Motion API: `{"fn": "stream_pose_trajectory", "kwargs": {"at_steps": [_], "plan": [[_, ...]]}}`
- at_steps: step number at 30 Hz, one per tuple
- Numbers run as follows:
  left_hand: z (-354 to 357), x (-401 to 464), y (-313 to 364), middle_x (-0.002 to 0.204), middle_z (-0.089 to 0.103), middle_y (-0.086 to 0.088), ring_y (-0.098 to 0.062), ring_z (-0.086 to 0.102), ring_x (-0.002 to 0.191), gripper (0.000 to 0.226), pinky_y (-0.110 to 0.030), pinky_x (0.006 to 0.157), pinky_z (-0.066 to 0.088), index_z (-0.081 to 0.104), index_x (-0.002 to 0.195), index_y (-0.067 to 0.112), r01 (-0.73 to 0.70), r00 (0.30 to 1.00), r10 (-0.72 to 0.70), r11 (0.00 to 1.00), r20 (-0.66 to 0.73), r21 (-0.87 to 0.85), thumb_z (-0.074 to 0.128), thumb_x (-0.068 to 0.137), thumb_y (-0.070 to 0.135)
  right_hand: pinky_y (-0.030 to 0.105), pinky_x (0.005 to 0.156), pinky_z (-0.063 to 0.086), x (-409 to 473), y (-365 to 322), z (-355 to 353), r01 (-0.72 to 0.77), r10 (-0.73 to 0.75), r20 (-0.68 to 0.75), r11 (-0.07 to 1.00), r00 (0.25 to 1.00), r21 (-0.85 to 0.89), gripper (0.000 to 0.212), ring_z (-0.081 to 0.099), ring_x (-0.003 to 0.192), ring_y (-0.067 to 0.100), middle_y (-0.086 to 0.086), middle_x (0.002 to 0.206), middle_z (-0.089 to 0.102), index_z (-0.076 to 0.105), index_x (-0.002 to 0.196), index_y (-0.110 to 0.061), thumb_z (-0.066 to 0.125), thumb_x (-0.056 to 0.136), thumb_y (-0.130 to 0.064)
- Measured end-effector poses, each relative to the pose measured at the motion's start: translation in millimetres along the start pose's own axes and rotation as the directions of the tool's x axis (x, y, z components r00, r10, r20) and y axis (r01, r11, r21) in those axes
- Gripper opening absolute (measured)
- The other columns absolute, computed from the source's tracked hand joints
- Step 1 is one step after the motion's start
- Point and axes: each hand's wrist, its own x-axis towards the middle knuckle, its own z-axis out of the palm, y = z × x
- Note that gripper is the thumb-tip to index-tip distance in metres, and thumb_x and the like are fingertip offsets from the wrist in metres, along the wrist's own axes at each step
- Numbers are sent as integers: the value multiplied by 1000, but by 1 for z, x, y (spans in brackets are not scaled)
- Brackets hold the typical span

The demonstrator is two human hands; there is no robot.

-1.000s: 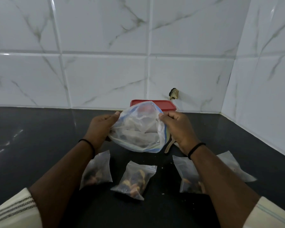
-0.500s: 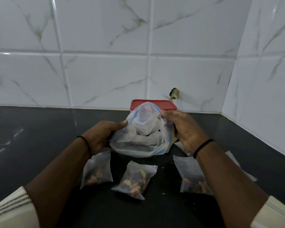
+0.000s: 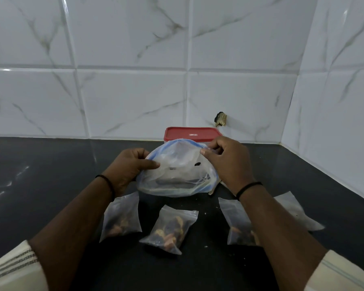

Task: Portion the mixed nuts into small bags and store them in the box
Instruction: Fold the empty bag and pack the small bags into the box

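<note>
Bag (image 3: pixel 177 179), large and clear with a blue-edged mouth: we hold it just above the black desk (image 3: pixel 40 175), its long axis running left to right and its mouth turned up and away from us toward the wall. Our left hand (image 3: pixel 128 166) pinches the left side of the rim between thumb and fingers; our right hand (image 3: pixel 227 162) pinches the right side, so each grip is closed on the plastic. Only a few dark bits show inside.

Box (image 3: pixel 192 134), red-lidded: stands behind the bag, against the tiled wall.

Small bags, filled with nuts, lying flat near us: left one (image 3: pixel 121 217), middle one (image 3: pixel 170 227), right one (image 3: pixel 237 223) partly under our right forearm. Another small bag (image 3: pixel 296 213) lies further right; its contents cannot be told. Crumbs dot the desk between them.
</note>
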Motion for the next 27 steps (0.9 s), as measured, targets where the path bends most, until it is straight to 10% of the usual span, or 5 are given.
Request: {"fn": "stream_pose_trajectory", "kwargs": {"at_steps": [5,11,17,21,27], "plan": [[7,-1,0,62,46,4,-9,41,58,29,-18,55,34,46,68,17,-329,799,524,793,-297,513,65,83,-1,16,58,36,1,-1,2,174,-183,-58,975,981,-135,27,47,66,8,-9,73,50,53,77,-15,79,83,-20],[16,-6,3,56,36,6,-8,32,53,30,-22,50,26,41,64,10,-330,569,669,719,-479,612,61,78,-7,26,59,39,-2,-12,7,121,-146,-140,977,979,-174,29,46,68,14,-6,75,49,47,82,-17,74,88,-25],[19,0,0,59,51,-4,-14,45,53,31,-29,52,40,52,70,3,-261,737,407,908,-539,328,70,86,23,26,47,26,-5,-7,1,-140,138,-35,986,990,-85,55,31,47,10,-5,50,35,34,57,-18,61,92,-50],[20,-3,6,73,65,-11,-16,62,59,19,-33,57,54,66,83,4,-143,948,54,953,-312,-267,69,87,22,30,54,36,-2,-9,4,-388,364,135,871,922,301,55,38,52,19,2,52,39,42,54,-17,68,86,-53],[8,-3,9,98,72,-11,-22,69,84,35,-33,74,58,64,112,7,-34,996,71,844,47,-536,61,77,12,37,79,53,5,-9,-11,-578,345,475,609,810,543,16,65,83,24,14,98,74,72,101,-10,72,87,-18]]}}
